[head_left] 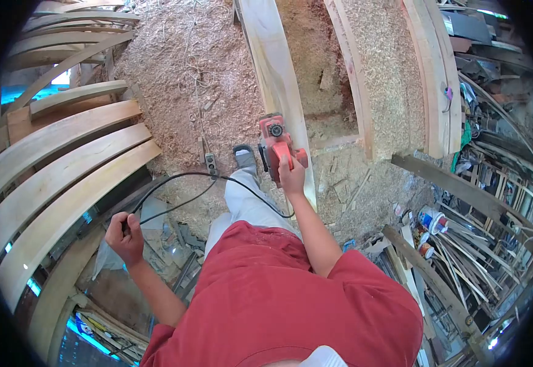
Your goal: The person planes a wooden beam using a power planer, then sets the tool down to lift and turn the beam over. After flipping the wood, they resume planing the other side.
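Observation:
My right hand is wrapped around the handle of a red electric planer. The planer sits on a long pale wooden plank that runs away from me. From its rear a black power cord loops across to the left. My left hand, raised out to the side, has its fingers curled closed at the far bend of that cord and appears to hold it. The palm side of these fingers is hidden.
Curved planks are stacked on the left. A socket box lies on the shavings-covered floor near my foot. More planks stand to the right of the planed one. At the far right are a beam, a paint bucket and scrap sticks.

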Tool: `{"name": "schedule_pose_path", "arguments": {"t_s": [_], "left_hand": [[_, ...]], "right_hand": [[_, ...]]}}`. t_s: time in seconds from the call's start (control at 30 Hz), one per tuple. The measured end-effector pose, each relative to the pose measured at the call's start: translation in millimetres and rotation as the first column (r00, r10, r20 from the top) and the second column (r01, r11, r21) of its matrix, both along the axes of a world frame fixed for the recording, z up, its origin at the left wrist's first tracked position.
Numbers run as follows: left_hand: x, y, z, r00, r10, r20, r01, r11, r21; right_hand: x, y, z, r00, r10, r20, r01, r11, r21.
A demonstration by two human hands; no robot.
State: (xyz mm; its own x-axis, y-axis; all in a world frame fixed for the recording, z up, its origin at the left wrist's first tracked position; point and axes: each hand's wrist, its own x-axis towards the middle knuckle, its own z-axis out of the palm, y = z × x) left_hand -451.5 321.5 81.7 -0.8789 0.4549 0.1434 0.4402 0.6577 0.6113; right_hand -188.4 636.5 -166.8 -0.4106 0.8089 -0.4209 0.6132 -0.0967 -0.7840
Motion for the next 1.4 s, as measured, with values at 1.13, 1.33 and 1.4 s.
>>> {"name": "schedule_pose_path", "arguments": {"t_s": [1.13,1.33,1.4], "left_hand": [[-241,178,3,0.980,-0.162,0.116,0.160,0.987,0.029],[-293,213,-10,0.967,-0.185,0.177,0.186,0.983,0.013],[-310,223,-11,0.965,-0.184,0.186,0.185,0.983,0.010]], "right_hand": [[-262,157,-8,0.998,-0.056,-0.006,0.056,0.998,-0.003],[-304,184,-14,0.997,-0.073,0.003,0.073,0.997,-0.037],[-320,192,-18,0.997,-0.075,-0.001,0.075,0.996,-0.049]]}}
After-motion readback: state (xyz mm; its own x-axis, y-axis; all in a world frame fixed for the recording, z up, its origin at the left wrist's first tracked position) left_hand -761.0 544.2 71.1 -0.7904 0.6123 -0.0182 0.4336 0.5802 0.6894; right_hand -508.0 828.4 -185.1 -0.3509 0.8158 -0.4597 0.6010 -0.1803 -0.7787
